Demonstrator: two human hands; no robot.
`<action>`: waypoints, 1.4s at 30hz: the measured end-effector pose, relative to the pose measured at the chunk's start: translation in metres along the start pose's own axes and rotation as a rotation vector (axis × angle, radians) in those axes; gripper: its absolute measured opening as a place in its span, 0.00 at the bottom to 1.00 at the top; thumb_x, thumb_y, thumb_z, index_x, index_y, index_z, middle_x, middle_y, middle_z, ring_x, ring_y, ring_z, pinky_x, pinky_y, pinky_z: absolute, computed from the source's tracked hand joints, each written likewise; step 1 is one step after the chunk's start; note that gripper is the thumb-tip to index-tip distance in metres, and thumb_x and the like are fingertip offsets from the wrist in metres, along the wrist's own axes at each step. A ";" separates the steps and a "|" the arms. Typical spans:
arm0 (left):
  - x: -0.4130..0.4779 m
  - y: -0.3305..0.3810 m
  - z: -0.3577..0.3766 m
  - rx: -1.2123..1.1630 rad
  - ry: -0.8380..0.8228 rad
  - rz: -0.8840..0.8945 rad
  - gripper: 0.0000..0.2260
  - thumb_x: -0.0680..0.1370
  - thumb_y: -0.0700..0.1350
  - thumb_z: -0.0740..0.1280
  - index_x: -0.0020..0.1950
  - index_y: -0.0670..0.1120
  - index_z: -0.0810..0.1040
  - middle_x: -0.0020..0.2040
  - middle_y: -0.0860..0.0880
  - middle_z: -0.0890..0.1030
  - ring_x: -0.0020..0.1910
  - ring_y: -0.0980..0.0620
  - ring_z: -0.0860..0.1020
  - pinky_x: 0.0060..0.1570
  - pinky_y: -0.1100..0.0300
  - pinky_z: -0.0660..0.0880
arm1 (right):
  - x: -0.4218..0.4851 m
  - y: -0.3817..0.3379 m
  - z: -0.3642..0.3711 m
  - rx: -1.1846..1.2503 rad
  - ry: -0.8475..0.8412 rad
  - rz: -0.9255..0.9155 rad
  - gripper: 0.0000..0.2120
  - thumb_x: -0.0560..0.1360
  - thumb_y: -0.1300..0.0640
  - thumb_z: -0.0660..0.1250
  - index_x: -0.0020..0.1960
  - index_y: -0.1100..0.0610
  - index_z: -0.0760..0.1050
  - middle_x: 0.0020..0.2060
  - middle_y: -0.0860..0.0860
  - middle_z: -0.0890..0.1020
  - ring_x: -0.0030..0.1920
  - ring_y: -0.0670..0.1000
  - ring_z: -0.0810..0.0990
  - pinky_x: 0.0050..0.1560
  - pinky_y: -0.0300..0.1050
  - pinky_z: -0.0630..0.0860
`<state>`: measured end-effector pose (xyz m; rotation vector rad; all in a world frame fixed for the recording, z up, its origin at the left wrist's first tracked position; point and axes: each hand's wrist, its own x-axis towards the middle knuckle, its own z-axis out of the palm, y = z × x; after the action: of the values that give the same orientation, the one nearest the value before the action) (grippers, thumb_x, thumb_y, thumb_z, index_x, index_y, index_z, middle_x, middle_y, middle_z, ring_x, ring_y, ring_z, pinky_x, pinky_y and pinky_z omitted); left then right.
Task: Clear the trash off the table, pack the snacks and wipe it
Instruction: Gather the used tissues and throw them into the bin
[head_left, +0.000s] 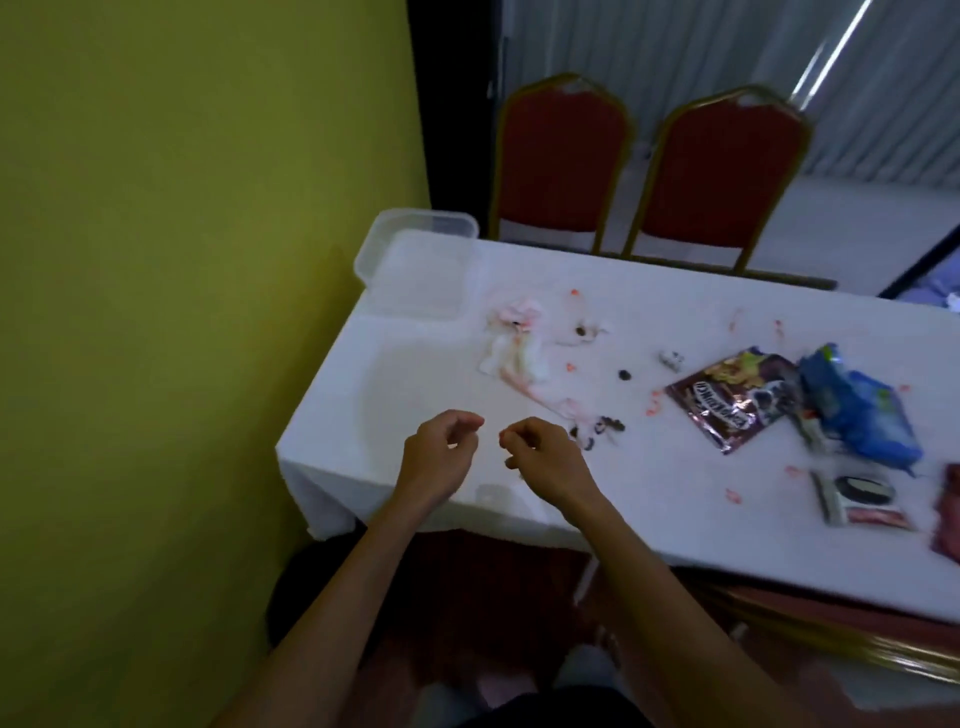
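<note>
My left hand (439, 454) and my right hand (540, 457) hover side by side over the near left part of the white table (395, 395), fingers loosely curled, holding nothing I can see. Beyond them lies a crumpled, pink-stained tissue (511, 343). Dark crumbs (605, 427) sit just right of my right hand. A brown snack packet (732, 397), a torn blue packet (857, 410) and a small packet with a dark cookie (857, 496) lie to the right. A clear plastic container (418, 260) stands at the far left corner.
Pink scraps (653, 408) and small bits of trash (672, 358) are scattered over the cloth. Two red chairs (561, 156) stand behind the table. A green wall (182, 260) runs along the left. Another red packet (948, 514) shows at the right edge.
</note>
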<state>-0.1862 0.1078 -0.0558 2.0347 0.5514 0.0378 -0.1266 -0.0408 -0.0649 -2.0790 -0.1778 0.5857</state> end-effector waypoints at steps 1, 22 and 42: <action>0.004 0.015 0.013 0.004 -0.022 0.026 0.10 0.80 0.43 0.64 0.57 0.52 0.82 0.54 0.57 0.83 0.53 0.59 0.79 0.52 0.66 0.72 | -0.002 0.005 -0.019 0.017 0.018 0.003 0.10 0.79 0.49 0.64 0.54 0.52 0.80 0.49 0.46 0.84 0.44 0.44 0.85 0.51 0.46 0.81; 0.022 0.193 0.289 0.126 -0.544 0.222 0.11 0.79 0.43 0.66 0.59 0.52 0.82 0.53 0.56 0.83 0.52 0.61 0.79 0.46 0.68 0.73 | -0.034 0.158 -0.299 0.228 0.346 0.214 0.08 0.80 0.52 0.64 0.55 0.53 0.79 0.46 0.48 0.84 0.44 0.49 0.85 0.50 0.52 0.82; 0.166 0.120 0.178 0.237 -0.432 -0.014 0.12 0.79 0.43 0.64 0.61 0.51 0.80 0.58 0.54 0.81 0.55 0.58 0.78 0.51 0.67 0.71 | 0.142 0.119 -0.235 -0.241 0.296 0.186 0.14 0.76 0.57 0.67 0.60 0.61 0.77 0.55 0.59 0.81 0.59 0.60 0.77 0.60 0.55 0.75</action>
<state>0.0514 -0.0217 -0.0793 2.1799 0.3060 -0.4857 0.0968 -0.2358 -0.1058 -2.4053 0.1235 0.3728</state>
